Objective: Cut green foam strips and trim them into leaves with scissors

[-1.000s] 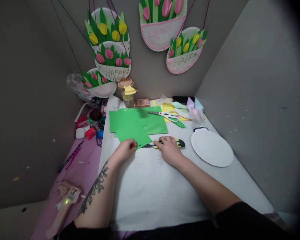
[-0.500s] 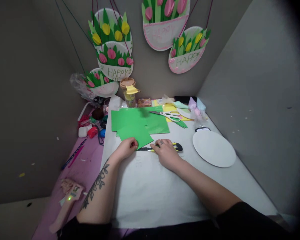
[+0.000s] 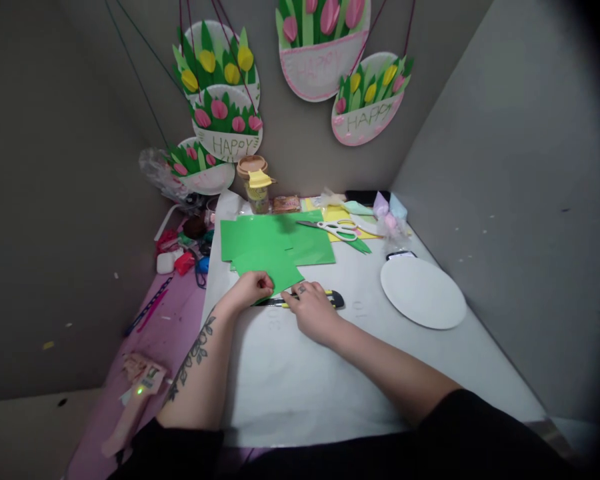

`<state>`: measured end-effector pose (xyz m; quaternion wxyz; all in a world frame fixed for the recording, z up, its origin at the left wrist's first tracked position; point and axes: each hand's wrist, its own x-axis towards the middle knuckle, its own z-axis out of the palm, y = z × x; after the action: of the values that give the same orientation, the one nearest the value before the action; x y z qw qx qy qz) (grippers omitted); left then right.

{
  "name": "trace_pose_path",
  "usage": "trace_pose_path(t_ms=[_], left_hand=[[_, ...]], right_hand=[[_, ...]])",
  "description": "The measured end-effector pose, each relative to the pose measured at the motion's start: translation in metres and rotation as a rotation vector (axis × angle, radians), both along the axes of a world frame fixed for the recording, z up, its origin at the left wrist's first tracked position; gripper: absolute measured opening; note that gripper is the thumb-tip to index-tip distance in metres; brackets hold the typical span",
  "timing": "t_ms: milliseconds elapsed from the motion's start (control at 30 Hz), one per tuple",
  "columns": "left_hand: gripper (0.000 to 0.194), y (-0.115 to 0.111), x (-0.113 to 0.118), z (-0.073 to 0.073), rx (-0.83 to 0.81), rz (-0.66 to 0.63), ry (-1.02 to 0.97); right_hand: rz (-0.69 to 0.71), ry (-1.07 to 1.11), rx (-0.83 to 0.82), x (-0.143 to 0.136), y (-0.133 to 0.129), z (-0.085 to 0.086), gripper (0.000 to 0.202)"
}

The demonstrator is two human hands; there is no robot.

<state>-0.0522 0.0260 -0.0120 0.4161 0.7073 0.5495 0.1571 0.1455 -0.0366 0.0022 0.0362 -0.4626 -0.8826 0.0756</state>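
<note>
My left hand (image 3: 250,291) is closed in a pinch at the near left edge of a small green paper sheet (image 3: 275,269); its fingertips are partly hidden. A yellow-and-black utility knife (image 3: 337,299) lies nearly level along the table, with my right hand (image 3: 313,310) closed over its middle. The knife's dark blade end points left, at the paper's lower edge and close to my left fingers. Beneath the small sheet are larger green sheets (image 3: 313,248). White-handled scissors (image 3: 333,229) rest over their right edge, beside cut green paper leaves (image 3: 357,245).
A white paper plate (image 3: 423,293) lies at right, with a phone (image 3: 401,255) behind it. A lidded cup (image 3: 257,190) stands at the back. Left are a glue gun (image 3: 140,397) and pens (image 3: 153,310). Paper-plate tulip baskets (image 3: 227,143) hang on the wall.
My right hand and the utility knife have slid left, toward my left hand and under the paper's near edge. The left hand stays at the sheet. The view has shifted slightly.
</note>
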Motion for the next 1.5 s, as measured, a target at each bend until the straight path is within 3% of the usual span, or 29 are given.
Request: trace_pose_path(t_ms=[167,333,467,567,667,767,1500], left_hand=[[0.017,0.0,-0.001,0.004,-0.039,-0.005,-0.033],[0.026,-0.005,-0.006,0.007,-0.05,0.03,-0.115],[0.033,-0.007,-0.007,0.007,-0.047,0.106,-0.111],[0.029,-0.014,-0.001,0.012,0.09,0.028,0.041],[0.019,-0.026,0.011,0.021,0.26,-0.082,0.29],[0.015,-0.038,0.022,0.029,0.28,-0.111,0.509],[0.023,-0.042,0.025,0.023,0.299,-0.093,0.563]], right_hand=[[0.149,0.04,0.006,-0.008,-0.007,0.0,0.041],[0.218,0.12,-0.012,0.009,-0.016,0.002,0.042],[0.014,0.297,0.02,0.033,-0.014,0.007,0.041],[-0.205,0.39,0.095,0.049,-0.002,0.008,0.042],[-0.379,0.3,0.119,0.063,0.013,0.004,0.039],[-0.471,0.16,0.081,0.073,0.025,-0.001,0.037],[-0.475,-0.021,0.1,0.073,0.03,-0.015,0.04]])
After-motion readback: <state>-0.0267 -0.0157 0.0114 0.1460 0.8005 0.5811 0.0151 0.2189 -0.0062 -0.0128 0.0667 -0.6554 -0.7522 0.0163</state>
